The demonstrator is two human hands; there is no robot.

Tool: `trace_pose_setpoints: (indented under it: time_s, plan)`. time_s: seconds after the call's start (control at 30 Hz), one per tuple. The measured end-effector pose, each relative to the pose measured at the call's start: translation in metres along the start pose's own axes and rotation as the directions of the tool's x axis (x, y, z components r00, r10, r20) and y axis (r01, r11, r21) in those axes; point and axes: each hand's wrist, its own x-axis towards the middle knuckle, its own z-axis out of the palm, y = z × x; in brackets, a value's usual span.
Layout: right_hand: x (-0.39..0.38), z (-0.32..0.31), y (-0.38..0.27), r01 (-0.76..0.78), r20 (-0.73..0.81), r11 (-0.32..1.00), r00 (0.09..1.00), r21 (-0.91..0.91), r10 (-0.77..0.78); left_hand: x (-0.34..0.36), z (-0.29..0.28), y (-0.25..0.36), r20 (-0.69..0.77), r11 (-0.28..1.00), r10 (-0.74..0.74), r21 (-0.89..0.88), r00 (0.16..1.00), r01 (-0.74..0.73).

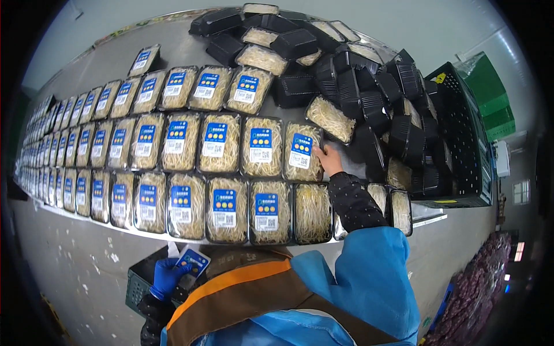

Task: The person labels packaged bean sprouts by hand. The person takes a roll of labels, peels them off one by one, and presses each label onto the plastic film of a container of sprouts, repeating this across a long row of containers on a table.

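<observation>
Rows of black trays of bean sprouts (259, 213) cover the metal table, most with blue and white labels. My bare right hand (328, 158) is closed on the right side of a labelled tray (300, 153) at the end of the middle row, fingers at its label. My left hand (167, 274), in a blue glove, grips a stack of blue and white labels (194, 260) below the table's front edge. An unlabelled sprout tray (330, 118) lies tilted above my right hand. Another without a visible label (311, 210) is in the front row.
Jumbled black trays (360, 95), some upside down, pile at the back right. A dark crate (476, 150) and a green crate (487, 86) are at the right. Another crate (137, 288) is below at left. Purplish sacks (470, 288) lie on the floor at lower right.
</observation>
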Motion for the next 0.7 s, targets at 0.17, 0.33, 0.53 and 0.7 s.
trace_pose_setpoints:
  time_s: [0.17,0.33,0.53,0.7]
  plan:
    - [-0.092,-0.063,-0.133,0.249,-0.006,0.967,0.968,0.045,-0.249,-0.013,0.037,0.009,-0.188,0.936,0.339,-0.029,0.922,-0.35]
    - [-0.254,-0.039,-0.217,-0.031,0.701,0.785,0.473,0.619,-0.534,-0.016,0.082,-0.008,0.048,0.898,0.417,-0.174,0.908,-0.403]
    - [-0.307,-0.071,-0.191,-0.354,0.847,0.857,0.505,0.376,-0.163,-0.03,0.141,-0.028,0.143,0.882,0.301,-0.419,0.943,-0.218]
    - [-0.188,-0.094,-0.115,-0.112,0.712,0.917,0.668,0.382,-0.215,-0.051,0.129,-0.066,0.158,0.969,0.248,-0.029,0.956,-0.247]
